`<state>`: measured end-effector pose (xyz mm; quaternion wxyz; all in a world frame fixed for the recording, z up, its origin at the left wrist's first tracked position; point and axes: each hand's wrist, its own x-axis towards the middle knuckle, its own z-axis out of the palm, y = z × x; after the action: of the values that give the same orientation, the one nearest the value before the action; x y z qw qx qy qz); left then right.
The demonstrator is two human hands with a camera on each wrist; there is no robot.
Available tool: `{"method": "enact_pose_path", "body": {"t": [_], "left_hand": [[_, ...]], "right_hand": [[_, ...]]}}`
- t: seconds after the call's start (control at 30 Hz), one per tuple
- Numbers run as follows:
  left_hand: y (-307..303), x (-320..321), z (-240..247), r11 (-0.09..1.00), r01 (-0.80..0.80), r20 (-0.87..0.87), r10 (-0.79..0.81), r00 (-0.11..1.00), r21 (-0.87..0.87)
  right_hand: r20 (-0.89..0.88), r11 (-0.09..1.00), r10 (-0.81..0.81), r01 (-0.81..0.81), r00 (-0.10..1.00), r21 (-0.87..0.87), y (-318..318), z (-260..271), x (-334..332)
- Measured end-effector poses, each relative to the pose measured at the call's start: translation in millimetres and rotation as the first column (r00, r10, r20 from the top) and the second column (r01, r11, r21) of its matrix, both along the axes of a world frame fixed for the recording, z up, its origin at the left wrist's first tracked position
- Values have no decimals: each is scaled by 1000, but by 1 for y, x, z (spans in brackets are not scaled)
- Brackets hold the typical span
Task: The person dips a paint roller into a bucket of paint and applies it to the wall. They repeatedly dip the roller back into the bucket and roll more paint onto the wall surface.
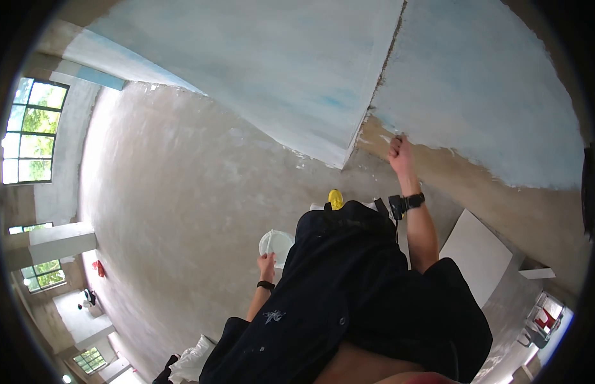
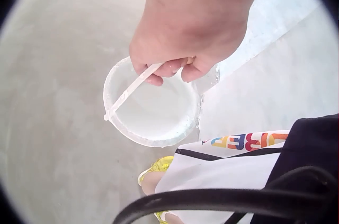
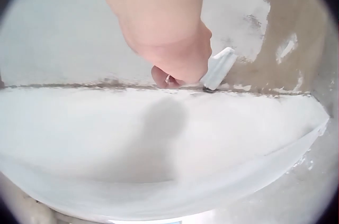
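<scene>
My left hand (image 2: 180,49) hangs at my side and its fingers curl round the thin white handle (image 2: 130,90) of a white paint bucket (image 2: 153,110); the same bucket (image 1: 276,244) shows beside my left hand (image 1: 267,262) in the head view. My right hand (image 1: 398,152) is raised against the wall at the corner seam. In the right wrist view that hand (image 3: 175,62) grips a small white-coated tool (image 3: 218,68) whose end touches the dark seam (image 3: 79,84) between painted surfaces. The tool's working end is mostly hidden by my fingers.
Pale blue-white paint covers the upper wall (image 1: 278,70); bare brown plaster (image 1: 502,205) lies below its edge. A white board (image 1: 480,253) leans at the right. Grey concrete floor (image 1: 176,211) spreads left, with windows (image 1: 30,131) beyond. A yellow shoe (image 1: 336,199) shows below me.
</scene>
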<state>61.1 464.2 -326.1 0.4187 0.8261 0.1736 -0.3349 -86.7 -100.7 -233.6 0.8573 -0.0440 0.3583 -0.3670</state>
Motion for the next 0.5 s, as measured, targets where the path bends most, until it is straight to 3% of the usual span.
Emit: {"method": "enact_pose_path", "body": {"t": [0.2, 0.3, 0.5], "left_hand": [[2, -7, 0, 999, -44, -72, 45, 996, 9], [1, -6, 4, 999, -20, -71, 22, 997, 31], [-3, 0, -1, 995, -97, -54, 97, 994, -4]], "right_hand": [[244, 993, -109, 116, 964, -13, 14, 75, -46], [107, 996, -85, 83, 991, 23, 7, 54, -34], [176, 995, -99, 99, 979, 9, -4, 5, -27]]}}
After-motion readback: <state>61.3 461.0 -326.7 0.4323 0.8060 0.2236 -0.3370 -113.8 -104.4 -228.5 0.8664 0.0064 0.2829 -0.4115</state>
